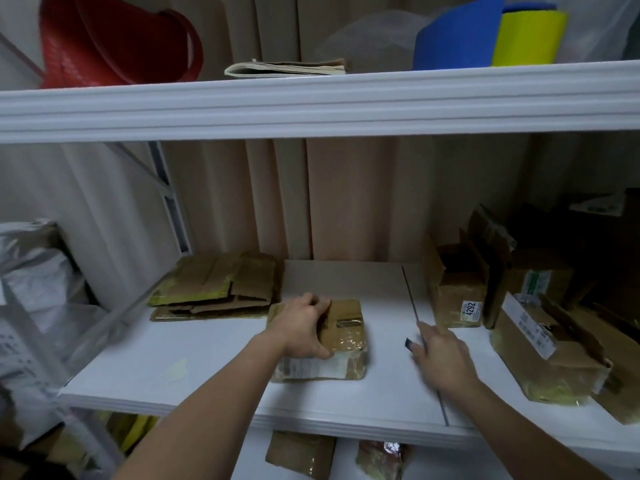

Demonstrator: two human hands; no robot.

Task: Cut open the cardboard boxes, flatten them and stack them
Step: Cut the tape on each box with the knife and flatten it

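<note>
Right now my left hand (300,329) curls over the near-left top edge of the taped box (323,339), thumb on its label side, holding it down on the white shelf (194,358). Just right of the box, apart from it, my right hand (441,355) pinches a small dark cutter (410,344). Its blade must travel left. The box is squat, brown, glossy with tape, still sealed; flattened cardboard (216,285) lies stacked behind-left.
</note>
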